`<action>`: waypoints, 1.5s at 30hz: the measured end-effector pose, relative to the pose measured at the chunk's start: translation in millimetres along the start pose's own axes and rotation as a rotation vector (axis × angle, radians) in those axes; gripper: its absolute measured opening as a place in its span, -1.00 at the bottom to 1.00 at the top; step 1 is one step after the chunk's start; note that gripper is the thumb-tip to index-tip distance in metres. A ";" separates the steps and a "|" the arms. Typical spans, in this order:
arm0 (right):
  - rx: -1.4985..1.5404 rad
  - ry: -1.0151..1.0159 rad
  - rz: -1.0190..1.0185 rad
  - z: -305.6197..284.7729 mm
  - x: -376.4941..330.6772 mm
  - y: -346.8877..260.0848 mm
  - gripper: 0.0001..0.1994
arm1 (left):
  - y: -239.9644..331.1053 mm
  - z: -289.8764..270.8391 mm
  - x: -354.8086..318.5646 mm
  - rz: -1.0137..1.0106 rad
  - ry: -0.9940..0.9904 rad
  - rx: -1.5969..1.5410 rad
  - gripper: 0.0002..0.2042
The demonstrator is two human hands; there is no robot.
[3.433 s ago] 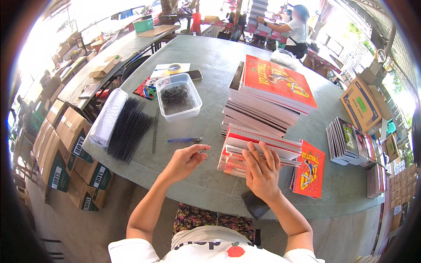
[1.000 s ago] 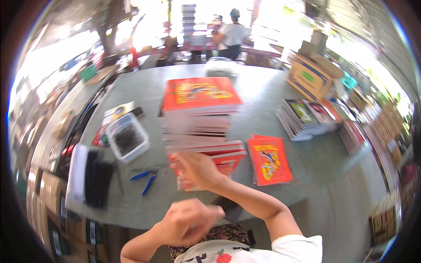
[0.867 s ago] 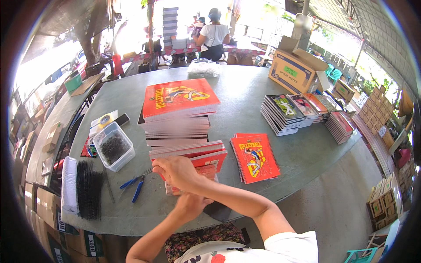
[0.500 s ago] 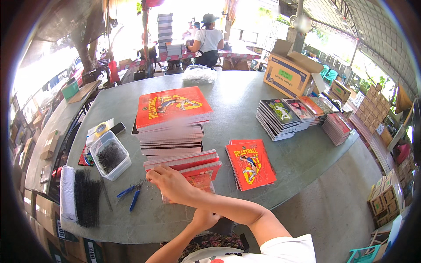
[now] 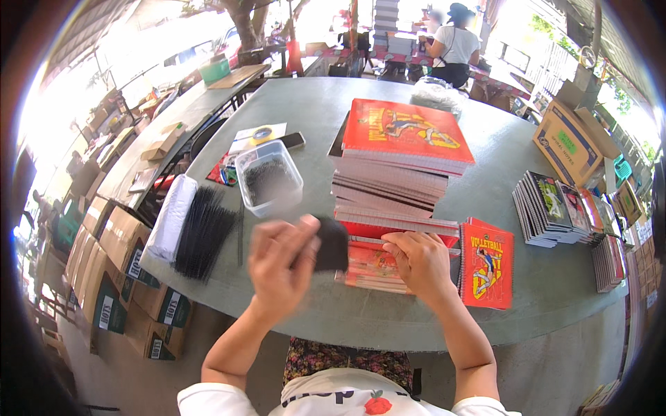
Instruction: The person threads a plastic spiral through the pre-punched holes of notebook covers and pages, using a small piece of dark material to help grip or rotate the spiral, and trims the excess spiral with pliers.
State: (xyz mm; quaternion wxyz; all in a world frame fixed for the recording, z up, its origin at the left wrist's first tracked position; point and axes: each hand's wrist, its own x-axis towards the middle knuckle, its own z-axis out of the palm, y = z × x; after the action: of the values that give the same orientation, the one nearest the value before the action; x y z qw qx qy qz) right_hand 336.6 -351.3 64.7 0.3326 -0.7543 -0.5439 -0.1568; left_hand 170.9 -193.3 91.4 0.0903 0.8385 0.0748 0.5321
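Observation:
My left hand point(image 5: 281, 263), smeared by motion, is raised over the table left of the notebooks, its fingers curled at the edge of a black flat piece point(image 5: 332, 246). What this piece is I cannot make out. My right hand point(image 5: 420, 263) is closed on the near edge of a red spiral notebook point(image 5: 371, 230) in the front part of the pile. Behind it rises a tall, uneven stack of red volleyball-cover notebooks point(image 5: 409, 132). Right of my right hand lies a smaller set of red notebooks point(image 5: 487, 263).
A clear tub point(image 5: 295, 177) of small black bits stands left, near a tape roll point(image 5: 262, 133). Black coils point(image 5: 205, 232) lie beside a white roll point(image 5: 170, 215). Other notebooks point(image 5: 548, 208) and a carton point(image 5: 569, 145) are at right. A person point(image 5: 454, 48) works beyond.
My view has swung left. My hands, crossed before, are now apart: the left has come up with the black piece, the right has moved to the notebooks' right side. The blue pliers no longer show.

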 end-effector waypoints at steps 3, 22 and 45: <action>0.069 -0.016 -0.025 1.2 1.5 -1.1 -0.91 | -6.9 25.5 -30.8 -0.059 -0.169 -0.087 -0.66; 0.038 -0.101 -0.181 22.8 14.0 -23.8 -0.68 | -1.4 28.1 -26.3 0.136 -0.218 0.057 -0.70; 0.001 -0.018 -0.153 23.2 10.4 -4.4 -0.76 | -38.2 34.5 -13.0 0.069 -0.443 -0.226 -0.69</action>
State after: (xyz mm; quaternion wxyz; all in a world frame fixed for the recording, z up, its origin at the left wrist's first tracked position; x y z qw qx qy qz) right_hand 333.4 -327.4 55.5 0.3151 -0.7117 -0.6030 -0.1749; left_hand 195.6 -161.6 56.8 0.1795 0.9213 -0.0355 0.3430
